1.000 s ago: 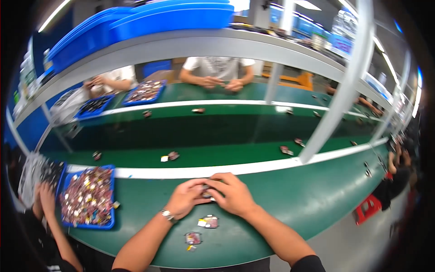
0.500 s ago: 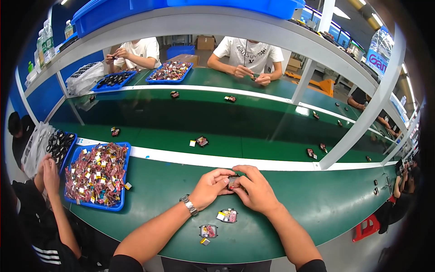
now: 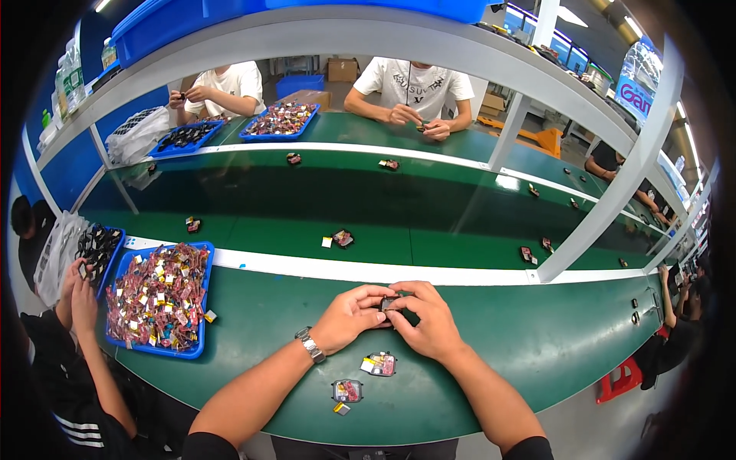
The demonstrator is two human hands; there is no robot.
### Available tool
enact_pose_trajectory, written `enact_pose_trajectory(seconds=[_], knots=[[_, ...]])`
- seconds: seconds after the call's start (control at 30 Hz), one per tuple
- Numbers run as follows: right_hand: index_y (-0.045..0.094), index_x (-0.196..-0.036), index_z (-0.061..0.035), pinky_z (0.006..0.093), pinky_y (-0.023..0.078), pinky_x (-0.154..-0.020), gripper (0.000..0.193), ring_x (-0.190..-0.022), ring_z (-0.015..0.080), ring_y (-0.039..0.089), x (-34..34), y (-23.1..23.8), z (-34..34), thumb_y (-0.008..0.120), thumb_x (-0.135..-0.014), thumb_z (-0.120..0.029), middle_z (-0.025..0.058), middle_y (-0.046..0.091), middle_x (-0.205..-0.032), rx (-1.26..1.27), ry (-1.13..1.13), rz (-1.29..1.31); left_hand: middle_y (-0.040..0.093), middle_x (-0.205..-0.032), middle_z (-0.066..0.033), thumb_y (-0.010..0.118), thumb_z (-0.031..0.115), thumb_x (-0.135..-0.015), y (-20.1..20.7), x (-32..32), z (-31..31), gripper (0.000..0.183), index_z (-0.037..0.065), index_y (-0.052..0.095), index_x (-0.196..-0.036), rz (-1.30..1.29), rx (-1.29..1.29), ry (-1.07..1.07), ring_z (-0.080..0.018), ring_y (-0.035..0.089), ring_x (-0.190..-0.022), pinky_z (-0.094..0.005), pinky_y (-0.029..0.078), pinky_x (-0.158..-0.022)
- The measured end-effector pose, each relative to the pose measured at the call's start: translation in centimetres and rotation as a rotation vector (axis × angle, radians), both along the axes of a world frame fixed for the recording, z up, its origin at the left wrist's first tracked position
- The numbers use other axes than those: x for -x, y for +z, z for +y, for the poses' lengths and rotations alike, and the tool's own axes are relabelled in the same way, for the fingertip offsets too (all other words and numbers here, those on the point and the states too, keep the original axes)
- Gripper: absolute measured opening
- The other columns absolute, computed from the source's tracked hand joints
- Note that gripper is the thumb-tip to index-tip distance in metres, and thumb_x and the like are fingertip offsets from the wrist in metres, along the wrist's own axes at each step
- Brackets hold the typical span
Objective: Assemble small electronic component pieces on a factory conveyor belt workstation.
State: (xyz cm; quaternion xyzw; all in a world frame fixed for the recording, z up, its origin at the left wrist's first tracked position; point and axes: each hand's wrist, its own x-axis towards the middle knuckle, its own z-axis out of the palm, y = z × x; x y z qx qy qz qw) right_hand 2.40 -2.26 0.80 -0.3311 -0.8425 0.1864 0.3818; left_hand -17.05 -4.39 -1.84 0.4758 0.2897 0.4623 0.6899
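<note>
Between my two hands is a small dark square watch case (image 3: 389, 303), held just above the green bench. The fingers and thumb of my left hand (image 3: 346, 317) are closed on its left side. My right hand (image 3: 426, 322) pinches the other side, its thumb and fingertips at the case's edge. My fingers hide much of the case. Nearer me on the bench lies an open watch case (image 3: 383, 365) with a red circuit board and a white-and-yellow battery. Below it sits a second open watch case (image 3: 347, 390), its small battery (image 3: 342, 409) hanging out over the lower edge.
At left, a blue tray (image 3: 205, 307) is heaped with red circuit boards and batteries; a co-worker's hands (image 3: 82, 295) work beside it. Beyond a white rail (image 3: 322, 267), a green belt (image 3: 268, 238) carries several scattered assemblies. A grey post (image 3: 594, 207) rises at right. Co-workers sit opposite.
My right thumb and fingers have shifted slightly on the watch case, and the red bit seen at its edge no longer shows. The whole view has moved a little.
</note>
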Motion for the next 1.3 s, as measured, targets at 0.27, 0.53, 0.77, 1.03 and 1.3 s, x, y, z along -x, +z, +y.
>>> enact_pose_trajectory(seconds=[0.27, 0.53, 0.77, 1.03, 1.3], knots=[[0.07, -0.089, -0.0058, 0.0381, 0.048, -0.091, 0.01, -0.109, 0.028, 0.057, -0.4, 0.4, -0.1, 0.071, -0.079, -0.006, 0.0104, 0.061, -0.121, 0.131, 0.107, 0.063, 0.059, -0.121, -0.011, 0.05, 0.002, -0.097, 0.4, 0.0, -0.4, 0.032, 0.0, 0.048, -0.129, 0.033, 0.076, 0.03, -0.018, 0.061, -0.11, -0.0345, 0.054, -0.095], [0.069, -0.091, -0.0057, 0.0371, 0.048, -0.093, 0.01, -0.117, 0.0276, 0.053, 0.1, 0.2, -0.7, 0.068, -0.082, -0.01, 0.0089, 0.06, -0.123, 0.197, 0.071, 0.125, 0.059, -0.124, -0.0119, 0.051, 0.004, -0.097, 0.5, 0.2, -0.6, 0.031, 0.001, 0.049, -0.128, 0.011, 0.084, 0.048, -0.0184, 0.06, -0.11, -0.035, 0.054, -0.093], [0.07, -0.091, -0.0061, 0.0353, 0.051, -0.087, 0.011, -0.108, 0.0261, 0.057, 0.8, 0.1, -1.0, 0.07, -0.081, -0.007, 0.009, 0.061, -0.119, 0.081, -0.015, 0.113, 0.058, -0.125, -0.0118, 0.046, 0.008, -0.101, 0.0, 0.5, -0.2, 0.03, 0.001, 0.048, -0.13, -0.023, 0.091, 0.033, -0.0183, 0.059, -0.114, -0.0356, 0.051, -0.096], [0.071, -0.093, -0.007, 0.0347, 0.052, -0.085, 0.014, -0.107, 0.0246, 0.057, 1.0, -0.3, -1.4, 0.072, -0.079, -0.007, 0.0071, 0.062, -0.116, 0.0, -0.041, 0.135, 0.059, -0.126, -0.0119, 0.05, 0.01, -0.1, -0.1, 0.6, -0.4, 0.028, 0.002, 0.05, -0.127, -0.071, 0.102, 0.031, -0.0186, 0.06, -0.112, -0.0363, 0.051, -0.095], [0.073, -0.096, -0.0084, 0.0344, 0.052, -0.086, 0.017, -0.108, 0.0246, 0.058, 0.6, -0.9, -1.6, 0.072, -0.079, -0.007, 0.0073, 0.063, -0.117, 0.126, -0.05, 0.195, 0.06, -0.122, -0.0119, 0.049, 0.009, -0.1, -0.3, -0.2, -0.4, 0.027, 0.0, 0.051, -0.125, -0.063, 0.085, 0.057, -0.0188, 0.06, -0.112, -0.0351, 0.051, -0.095]])
